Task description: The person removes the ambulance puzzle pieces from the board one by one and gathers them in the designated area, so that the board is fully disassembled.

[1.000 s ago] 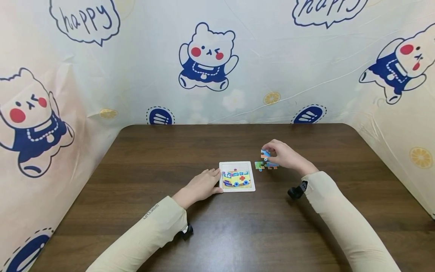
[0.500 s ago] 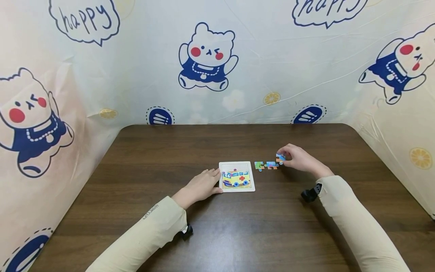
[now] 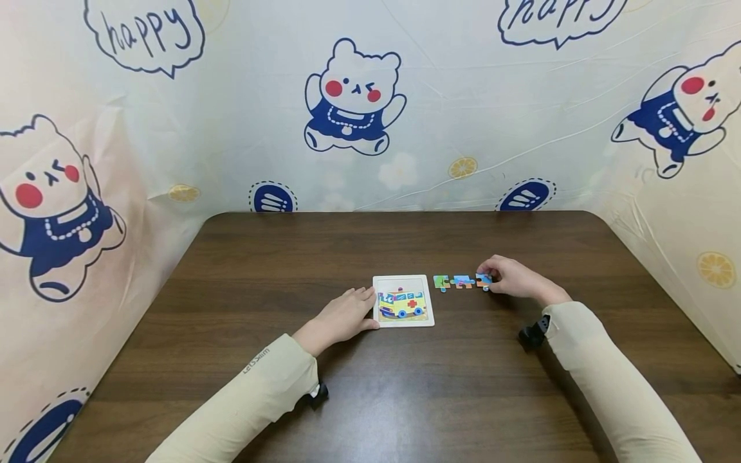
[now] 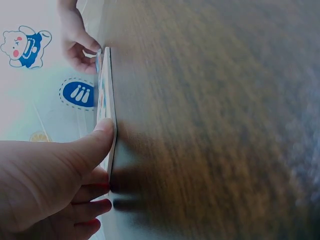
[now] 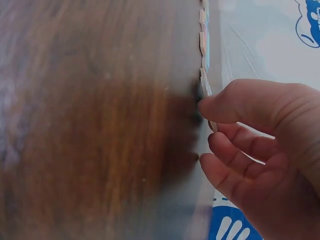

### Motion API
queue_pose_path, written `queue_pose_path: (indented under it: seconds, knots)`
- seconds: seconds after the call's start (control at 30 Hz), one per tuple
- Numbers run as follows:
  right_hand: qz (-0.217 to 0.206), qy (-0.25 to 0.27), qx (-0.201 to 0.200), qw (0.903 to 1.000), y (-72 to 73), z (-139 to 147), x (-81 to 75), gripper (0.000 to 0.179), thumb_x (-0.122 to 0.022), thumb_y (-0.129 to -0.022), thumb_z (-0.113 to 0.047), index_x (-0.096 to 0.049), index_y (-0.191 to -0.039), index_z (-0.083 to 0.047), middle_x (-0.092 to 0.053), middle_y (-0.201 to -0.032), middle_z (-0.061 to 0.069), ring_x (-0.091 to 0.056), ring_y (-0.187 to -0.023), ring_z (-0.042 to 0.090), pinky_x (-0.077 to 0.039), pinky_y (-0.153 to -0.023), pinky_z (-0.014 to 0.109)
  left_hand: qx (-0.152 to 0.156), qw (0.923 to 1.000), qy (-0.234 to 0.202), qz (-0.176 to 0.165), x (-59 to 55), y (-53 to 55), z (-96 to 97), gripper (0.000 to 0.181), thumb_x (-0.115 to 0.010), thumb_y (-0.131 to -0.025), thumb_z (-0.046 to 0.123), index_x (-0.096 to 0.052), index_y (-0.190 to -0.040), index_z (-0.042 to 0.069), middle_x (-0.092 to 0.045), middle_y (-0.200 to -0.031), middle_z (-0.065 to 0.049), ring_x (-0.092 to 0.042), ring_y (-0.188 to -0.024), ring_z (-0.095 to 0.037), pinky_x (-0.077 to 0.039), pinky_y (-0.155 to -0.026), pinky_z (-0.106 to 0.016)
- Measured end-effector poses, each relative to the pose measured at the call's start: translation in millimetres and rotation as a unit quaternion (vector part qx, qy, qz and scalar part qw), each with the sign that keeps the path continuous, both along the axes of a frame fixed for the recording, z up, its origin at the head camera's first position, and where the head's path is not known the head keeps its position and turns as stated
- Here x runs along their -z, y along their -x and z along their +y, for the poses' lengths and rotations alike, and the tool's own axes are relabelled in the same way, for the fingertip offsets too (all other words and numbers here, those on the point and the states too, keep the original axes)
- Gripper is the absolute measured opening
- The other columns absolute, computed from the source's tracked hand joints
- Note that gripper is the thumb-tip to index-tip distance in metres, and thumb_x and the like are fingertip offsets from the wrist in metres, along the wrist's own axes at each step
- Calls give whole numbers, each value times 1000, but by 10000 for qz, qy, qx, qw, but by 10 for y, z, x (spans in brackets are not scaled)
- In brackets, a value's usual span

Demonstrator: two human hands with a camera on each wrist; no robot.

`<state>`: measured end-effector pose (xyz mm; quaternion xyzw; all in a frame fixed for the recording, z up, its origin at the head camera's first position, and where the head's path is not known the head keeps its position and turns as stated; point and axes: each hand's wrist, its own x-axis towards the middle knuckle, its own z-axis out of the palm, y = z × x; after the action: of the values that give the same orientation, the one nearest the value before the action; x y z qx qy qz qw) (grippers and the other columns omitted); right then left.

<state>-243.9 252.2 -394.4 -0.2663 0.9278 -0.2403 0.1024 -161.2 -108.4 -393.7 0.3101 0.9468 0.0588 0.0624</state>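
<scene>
My left hand (image 3: 343,316) rests at the left side of a white-framed puzzle board (image 3: 431,321) showing a yellow ambulance. Its fingers lie along that side, and the thumb (image 4: 95,145) touches the near left corner. To the right of the board, my right hand (image 3: 515,278) pinches a blue and orange puzzle piece (image 3: 482,280) between thumb (image 5: 220,104) and fingers. The piece is slightly tilted in the right wrist view, low by the table. Left of it lie a blue and pink puzzle piece (image 3: 462,281) and a green puzzle piece (image 3: 441,283), in a row.
A dark brown wooden table (image 3: 370,399) carries everything. Behind it and at the sides hangs a pale cloth (image 3: 243,116) printed with cartoon bears. A black wrist camera (image 3: 534,334) sits below the right sleeve, and another black camera (image 3: 318,393) below the left.
My right hand has carried the blue and orange puzzle piece rightward, then lowered it nearer the table at the row's right end. My left hand and the puzzle board have stayed put.
</scene>
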Motion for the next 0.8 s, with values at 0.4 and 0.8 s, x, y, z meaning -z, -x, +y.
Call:
queue_pose_path:
  seconds: [0.4, 0.8]
  knots:
    - [42, 2, -260, 9997, 38, 21, 31, 28, -65, -79, 4, -61, -106, 4, -54, -99, 11, -51, -88, 27, -45, -77, 42, -12, 10000, 43, -7, -2, -4, -3, 63, -60, -89, 34, -43, -131, -9, -40, -137, -21, -37, -126, -33, -28, -104, -42]
    - [47, 0, -323, 9995, 32, 28, 26, 28, -61, -80, 6, -61, -108, 3, -53, -103, 13, -52, -90, 28, -46, -78, 43, -23, 9999, 101, -1, 7, 5, -7, 63, -59, -89, 36, -44, -132, -8, -40, -137, -20, -37, -127, -33, -28, -105, -41]
